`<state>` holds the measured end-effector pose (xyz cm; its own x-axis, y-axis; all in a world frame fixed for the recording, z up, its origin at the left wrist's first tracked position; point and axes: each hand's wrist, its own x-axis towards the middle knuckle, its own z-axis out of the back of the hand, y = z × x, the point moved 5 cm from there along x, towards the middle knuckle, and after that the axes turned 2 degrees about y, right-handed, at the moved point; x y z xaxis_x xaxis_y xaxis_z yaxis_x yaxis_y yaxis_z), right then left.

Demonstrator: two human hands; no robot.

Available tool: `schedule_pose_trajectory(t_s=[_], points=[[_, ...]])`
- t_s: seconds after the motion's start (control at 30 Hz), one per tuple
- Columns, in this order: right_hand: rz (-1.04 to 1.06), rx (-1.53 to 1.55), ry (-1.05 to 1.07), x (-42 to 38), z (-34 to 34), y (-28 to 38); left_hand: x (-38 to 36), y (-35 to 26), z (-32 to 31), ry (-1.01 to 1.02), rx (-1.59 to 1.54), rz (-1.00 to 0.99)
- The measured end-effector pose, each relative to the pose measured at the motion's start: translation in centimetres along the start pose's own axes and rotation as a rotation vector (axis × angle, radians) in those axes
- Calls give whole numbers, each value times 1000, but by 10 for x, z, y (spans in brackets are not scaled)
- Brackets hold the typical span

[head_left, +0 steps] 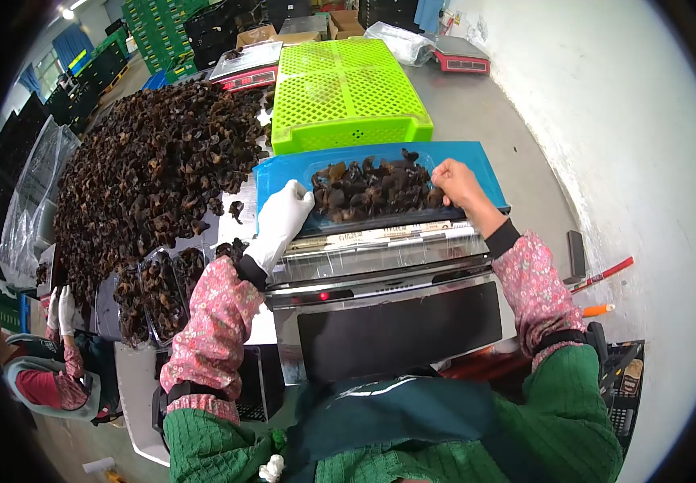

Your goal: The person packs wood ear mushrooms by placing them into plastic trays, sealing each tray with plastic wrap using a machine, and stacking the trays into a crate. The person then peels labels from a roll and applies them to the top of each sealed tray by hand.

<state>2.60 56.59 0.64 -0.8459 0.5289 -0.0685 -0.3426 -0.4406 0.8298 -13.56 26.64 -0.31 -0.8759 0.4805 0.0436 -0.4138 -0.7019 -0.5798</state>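
Observation:
A clear plastic tray (309, 179) of dark wood ear mushrooms (372, 189) lies on the blue top (477, 165) of a film-wrapping machine (396, 282). My left hand (286, 211), in a white glove, is closed at the tray's left end, its thumb toward the mushrooms. Bare, my right hand (459, 183) is closed at the right end, fingers curled in beside the mushrooms. Whatever the fingers pinch, tray rim or clear film, cannot be made out. A roll of clear film (380, 256) spans the machine between my forearms.
Left lies a large heap of wood ears (155, 153), with filled trays (155, 294) nearer me. A green perforated crate (348, 88) stands behind the machine, near red scales (462, 58). Another person's gloved hands (61, 310) show at far left. A white wall (638, 161) borders the right.

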Motion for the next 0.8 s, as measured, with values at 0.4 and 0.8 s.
schedule_pose_trajectory(t_s=[0.4,0.8], points=[[476,-467,-108,-72,35,38,-39,3,45,-138,-265,-202],[957,-414,-13,-80,-22,110,-57,-29,55,-165,-172,-514]])
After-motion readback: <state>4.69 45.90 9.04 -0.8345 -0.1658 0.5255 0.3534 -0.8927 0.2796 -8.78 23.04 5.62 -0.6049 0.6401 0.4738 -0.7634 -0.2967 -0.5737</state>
